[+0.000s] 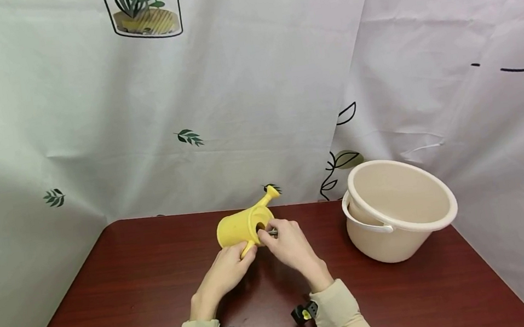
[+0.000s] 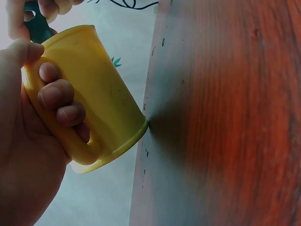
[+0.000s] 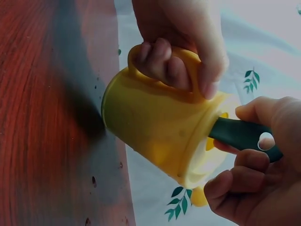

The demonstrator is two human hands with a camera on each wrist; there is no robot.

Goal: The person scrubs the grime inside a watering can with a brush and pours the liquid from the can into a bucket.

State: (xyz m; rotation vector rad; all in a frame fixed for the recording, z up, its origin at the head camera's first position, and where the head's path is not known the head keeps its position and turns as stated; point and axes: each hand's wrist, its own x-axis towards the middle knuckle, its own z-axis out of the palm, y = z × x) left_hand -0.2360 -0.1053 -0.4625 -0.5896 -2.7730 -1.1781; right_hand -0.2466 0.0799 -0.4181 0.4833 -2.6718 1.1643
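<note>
A yellow watering can [image 1: 235, 229] is tilted above the table, its open top turned to the right and its spout pointing up at the back. My left hand [image 1: 226, 272] grips the can's handle, with the fingers curled through the loop in the left wrist view. At the can's mouth, my right hand [image 1: 294, 245] holds a dark green handle [image 3: 237, 134] with a hole near its end. The far part of that green-handled tool is inside the can and hidden, so its kind cannot be told. Whether the can's base touches the table is unclear.
On the right side of the dark red-brown table [image 1: 125, 297] stands a cream bucket [image 1: 397, 245] with a white carrying handle hanging down its left side. A pale sheet printed with leaves [image 1: 189, 137] hangs behind and beside the table.
</note>
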